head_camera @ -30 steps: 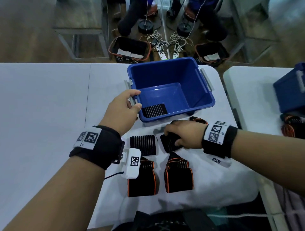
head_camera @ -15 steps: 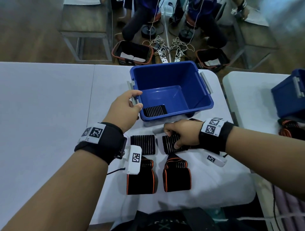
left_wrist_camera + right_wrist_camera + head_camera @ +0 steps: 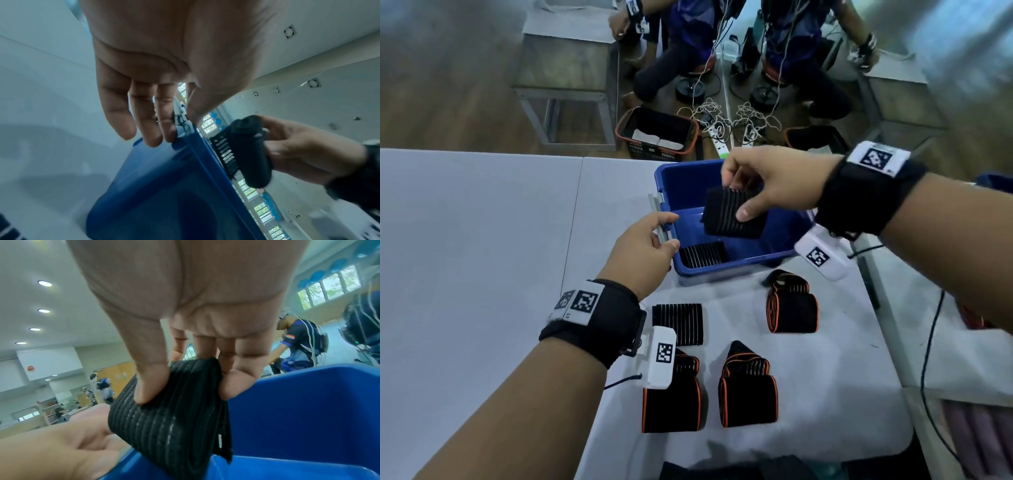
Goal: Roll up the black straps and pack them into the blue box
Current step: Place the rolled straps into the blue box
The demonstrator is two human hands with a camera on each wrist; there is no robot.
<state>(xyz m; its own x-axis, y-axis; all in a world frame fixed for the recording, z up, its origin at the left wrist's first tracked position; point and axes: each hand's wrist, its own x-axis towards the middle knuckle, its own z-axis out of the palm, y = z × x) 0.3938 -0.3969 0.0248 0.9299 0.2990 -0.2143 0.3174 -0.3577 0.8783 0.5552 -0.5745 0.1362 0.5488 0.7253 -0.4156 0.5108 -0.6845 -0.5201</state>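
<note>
The blue box (image 3: 736,267) stands on the white table with one rolled black strap (image 3: 703,255) lying flat inside near its front wall. My right hand (image 3: 738,197) hovers over the box opening and pinches another rolled black strap (image 3: 726,222) between thumb and fingers; the right wrist view shows that strap (image 3: 170,418) above the box wall (image 3: 298,418). My left hand (image 3: 667,231) grips the box's left rim at the grey latch, fingers (image 3: 152,129) outside the wall. A black strap (image 3: 678,323) lies on the table in front of the box.
Three folded black straps with orange edges (image 3: 792,305) (image 3: 748,387) (image 3: 671,401) lie on the table near me. Black baskets (image 3: 657,133) and cables sit on the floor beyond the table, where people sit. A second table (image 3: 945,342) is at the right.
My right hand has lifted the black strap off the table and carried it up over the blue box. My left hand has stayed on the box's left rim.
</note>
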